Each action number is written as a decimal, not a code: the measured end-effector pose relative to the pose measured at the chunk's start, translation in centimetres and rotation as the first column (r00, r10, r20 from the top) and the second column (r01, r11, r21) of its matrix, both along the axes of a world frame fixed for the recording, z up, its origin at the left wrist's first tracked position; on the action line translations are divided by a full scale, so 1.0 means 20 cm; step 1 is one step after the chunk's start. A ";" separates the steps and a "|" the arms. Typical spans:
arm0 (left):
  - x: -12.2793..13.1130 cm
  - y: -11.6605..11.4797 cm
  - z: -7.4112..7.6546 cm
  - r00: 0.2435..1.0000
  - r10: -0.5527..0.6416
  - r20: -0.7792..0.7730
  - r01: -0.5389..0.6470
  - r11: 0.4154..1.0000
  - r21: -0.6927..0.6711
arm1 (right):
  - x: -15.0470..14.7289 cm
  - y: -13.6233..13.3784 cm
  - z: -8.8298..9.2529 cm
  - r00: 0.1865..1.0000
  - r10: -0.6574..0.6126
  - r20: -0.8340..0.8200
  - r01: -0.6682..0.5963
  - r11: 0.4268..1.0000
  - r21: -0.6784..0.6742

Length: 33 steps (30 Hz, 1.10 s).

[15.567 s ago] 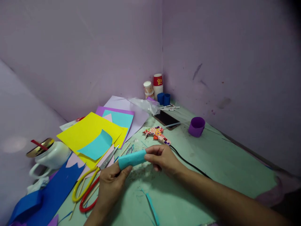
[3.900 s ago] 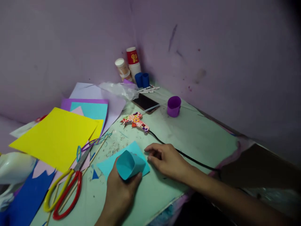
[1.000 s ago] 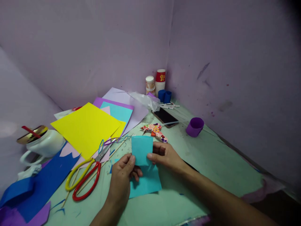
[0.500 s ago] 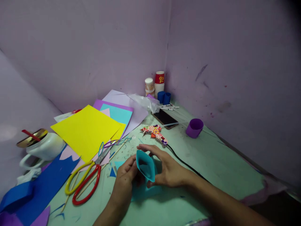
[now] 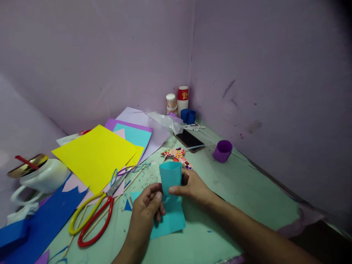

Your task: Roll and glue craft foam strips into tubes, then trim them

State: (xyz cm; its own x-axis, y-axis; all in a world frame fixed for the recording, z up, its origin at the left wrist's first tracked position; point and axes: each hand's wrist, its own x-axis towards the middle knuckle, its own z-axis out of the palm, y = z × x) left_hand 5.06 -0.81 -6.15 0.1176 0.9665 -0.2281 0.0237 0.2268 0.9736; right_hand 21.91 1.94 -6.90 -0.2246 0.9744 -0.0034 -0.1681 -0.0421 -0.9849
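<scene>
A turquoise paper tube (image 5: 170, 176) stands upright over a flat turquoise sheet (image 5: 172, 220), its open top facing up. My right hand (image 5: 194, 187) grips the tube from the right, thumb on the near side and the other fingers mostly hidden behind. At the tube's lower left is my left hand (image 5: 148, 205). Its fingers are curled in, the thumb lies close to them, and nothing shows between them. Behind the tube lies a flower-patterned hot glue gun (image 5: 176, 153) with a glue stick in its back. Left of my hands rest scissors (image 5: 110, 198) with yellow and red handles.
Yellow paper (image 5: 96, 157) and other coloured sheets cover the left. A white mug (image 5: 44, 178) sits at the far left, near blue paper (image 5: 52, 216). A purple tube (image 5: 222, 151), a phone (image 5: 189, 140), blue tubes (image 5: 188, 116) and stacked cups (image 5: 182, 99) stand towards the corner.
The turquoise tube has turned from tilted, opening towards me, to upright. My left hand has come off its rim and dropped lower, fingers curled. More of the turquoise sheet shows.
</scene>
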 end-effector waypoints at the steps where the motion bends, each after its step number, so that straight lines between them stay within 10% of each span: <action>1: 0.00 0.00 0.01 1.000 0.017 -0.020 -0.017 1.000 0.010 | 0.00 0.00 0.00 1.000 -0.002 0.004 0.002 1.000 -0.008; 16: 0.03 -0.04 0.08 0.991 0.122 -0.052 -0.108 0.970 0.220 | -0.02 -0.04 0.07 0.977 0.107 0.182 -0.130 0.985 0.117; 23: 0.02 -0.04 0.10 0.928 0.088 -0.362 0.022 0.957 0.290 | -0.04 -0.06 0.05 0.973 0.084 0.213 -0.122 0.978 0.171; 33: 0.00 -0.01 0.05 0.983 0.172 0.069 -0.169 0.984 -0.048 | -0.02 -0.03 0.03 0.989 0.112 0.096 -0.116 0.993 0.037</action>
State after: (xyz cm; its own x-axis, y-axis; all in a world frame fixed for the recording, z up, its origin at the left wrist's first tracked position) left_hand 5.12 -0.99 -5.17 -0.0303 0.9637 -0.2651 -0.0892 0.2615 0.9611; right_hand 21.52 1.36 -6.31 -0.3348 0.9422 0.0111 -0.0720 -0.0138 -0.9973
